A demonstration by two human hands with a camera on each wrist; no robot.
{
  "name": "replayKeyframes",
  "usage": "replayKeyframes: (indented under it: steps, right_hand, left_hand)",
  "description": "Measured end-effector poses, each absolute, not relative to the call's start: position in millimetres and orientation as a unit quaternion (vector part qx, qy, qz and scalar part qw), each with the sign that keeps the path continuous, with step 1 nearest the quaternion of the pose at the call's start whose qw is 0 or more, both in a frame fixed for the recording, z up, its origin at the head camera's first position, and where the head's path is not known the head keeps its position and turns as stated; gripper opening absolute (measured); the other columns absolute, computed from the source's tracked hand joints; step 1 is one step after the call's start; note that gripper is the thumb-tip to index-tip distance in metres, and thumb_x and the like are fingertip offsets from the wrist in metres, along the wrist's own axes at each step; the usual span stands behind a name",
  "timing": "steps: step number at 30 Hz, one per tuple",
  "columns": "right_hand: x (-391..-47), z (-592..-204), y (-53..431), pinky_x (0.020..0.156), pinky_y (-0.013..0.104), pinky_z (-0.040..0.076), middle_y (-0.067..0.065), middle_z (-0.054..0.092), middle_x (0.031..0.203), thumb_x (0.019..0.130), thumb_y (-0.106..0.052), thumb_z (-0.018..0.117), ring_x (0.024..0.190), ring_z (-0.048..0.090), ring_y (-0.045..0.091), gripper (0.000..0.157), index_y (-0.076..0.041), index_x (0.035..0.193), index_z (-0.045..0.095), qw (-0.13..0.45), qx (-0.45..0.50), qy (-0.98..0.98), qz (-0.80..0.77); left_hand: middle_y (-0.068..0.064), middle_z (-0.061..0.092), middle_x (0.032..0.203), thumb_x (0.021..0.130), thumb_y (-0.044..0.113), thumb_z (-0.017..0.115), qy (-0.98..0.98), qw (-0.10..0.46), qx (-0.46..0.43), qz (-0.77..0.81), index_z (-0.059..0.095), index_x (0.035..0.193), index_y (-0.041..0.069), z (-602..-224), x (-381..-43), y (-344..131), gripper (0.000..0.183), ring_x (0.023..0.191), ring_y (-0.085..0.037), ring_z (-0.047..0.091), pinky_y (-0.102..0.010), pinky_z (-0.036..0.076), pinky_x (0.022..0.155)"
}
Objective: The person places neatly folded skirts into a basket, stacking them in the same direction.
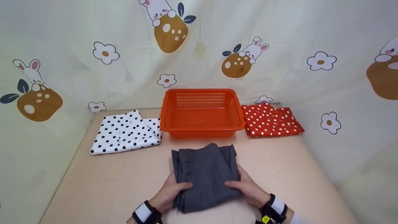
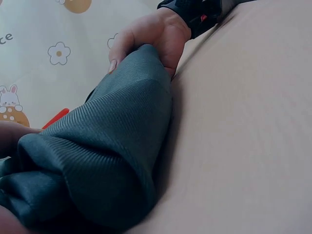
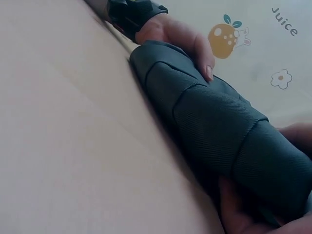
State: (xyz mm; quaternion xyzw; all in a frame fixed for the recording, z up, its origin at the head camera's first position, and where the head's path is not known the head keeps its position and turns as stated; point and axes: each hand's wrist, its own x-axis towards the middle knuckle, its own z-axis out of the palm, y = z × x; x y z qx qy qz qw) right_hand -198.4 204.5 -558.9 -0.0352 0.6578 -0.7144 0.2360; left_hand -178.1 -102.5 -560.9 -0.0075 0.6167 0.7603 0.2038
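Note:
A folded dark grey cloth (image 1: 206, 177) is held between both hands over the near middle of the table. My left hand (image 1: 170, 190) grips its left side, thumb on top and the other fingers hidden beneath. On the opposite side my right hand (image 1: 248, 188) grips it the same way, its thumb lying over the fabric. Layered folds of the cloth (image 2: 122, 112) show in the left wrist view, close over the table. In the right wrist view the rolled near edge of the cloth (image 3: 214, 122) runs between the two hands.
An orange-red plastic basket (image 1: 202, 133) with slotted walls stands at the back middle. To its left lies a folded white cloth with black dots (image 1: 124, 132); to its right, a folded red cloth with white dots (image 1: 270, 121). A printed curtain (image 1: 199, 68) rises behind the table.

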Motion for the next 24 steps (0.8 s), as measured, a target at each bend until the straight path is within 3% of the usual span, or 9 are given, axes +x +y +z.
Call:
replayKeyframes:
  steps: [7, 14, 19, 24]
  right_hand:
    - [-195, -559, 208, 0.127, 0.043, 0.025, 0.017, 0.029, 0.172, 0.090, -0.007, 0.077, 0.154, 0.034, 0.030, 0.096, -0.005, 0.168, 0.021, 0.217, -0.040, 0.675, -0.704]
    - [-197, -555, 208, 0.129, 0.041, 0.025, 0.015, 0.027, 0.174, 0.091, -0.006, 0.078, 0.157, 0.031, 0.029, 0.096, -0.007, 0.169, 0.022, 0.212, -0.049, 0.669, -0.711]
    - [-198, -548, 208, 0.135, 0.055, 0.011, 0.013, 0.019, 0.178, 0.091, -0.005, 0.078, 0.163, 0.019, 0.032, 0.099, -0.008, 0.170, 0.018, 0.213, -0.049, 0.656, -0.722]
    - [-197, -543, 208, 0.135, 0.055, 0.011, 0.013, 0.019, 0.178, 0.091, -0.003, 0.076, 0.162, 0.019, 0.032, 0.097, -0.006, 0.169, 0.018, 0.208, -0.048, 0.653, -0.727]
  left_hand:
    - [-0.018, 0.059, 0.151, 0.086, 0.005, 0.075, 0.620, 0.195, 0.004, 0.760, 0.032, 0.160, -0.004, -563, -178, -102, 0.086, 0.127, -0.023, 0.067, -0.032, 0.052, 0.112]
    - [-0.020, 0.055, 0.154, 0.085, 0.005, 0.076, 0.649, 0.160, 0.011, 0.744, 0.033, 0.161, -0.004, -549, -178, -106, 0.088, 0.130, -0.023, 0.063, -0.029, 0.049, 0.110]
    - [-0.019, 0.051, 0.159, 0.087, 0.008, 0.079, 0.667, 0.142, 0.006, 0.731, 0.034, 0.162, 0.000, -532, -176, -110, 0.088, 0.139, -0.026, 0.056, -0.036, 0.041, 0.120]
    - [-0.018, 0.051, 0.159, 0.088, 0.007, 0.078, 0.679, 0.138, 0.001, 0.721, 0.036, 0.162, 0.001, -522, -176, -110, 0.085, 0.142, -0.029, 0.052, -0.046, 0.034, 0.126]
